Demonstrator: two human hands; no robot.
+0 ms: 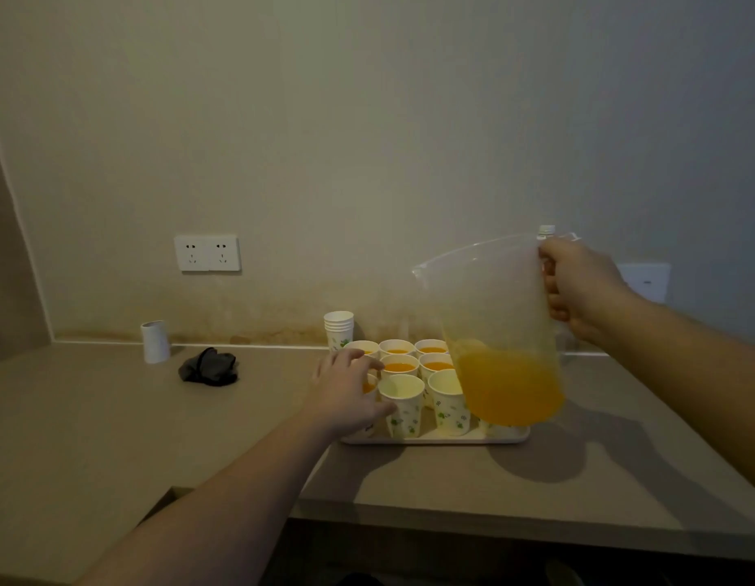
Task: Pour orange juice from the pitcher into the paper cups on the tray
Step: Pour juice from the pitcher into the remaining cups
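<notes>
Here, translucent pitcher (494,315), maybe plastic.

Right hand (578,289) fisted; left hand (346,391) seemingly cupped.

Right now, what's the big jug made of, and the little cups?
The pitcher looks like clear, slightly frosted plastic: you can see the juice and wall through it. The cups look like thin matte paper, white with printed green leaves. The tray seems smooth pale plastic.
</notes>
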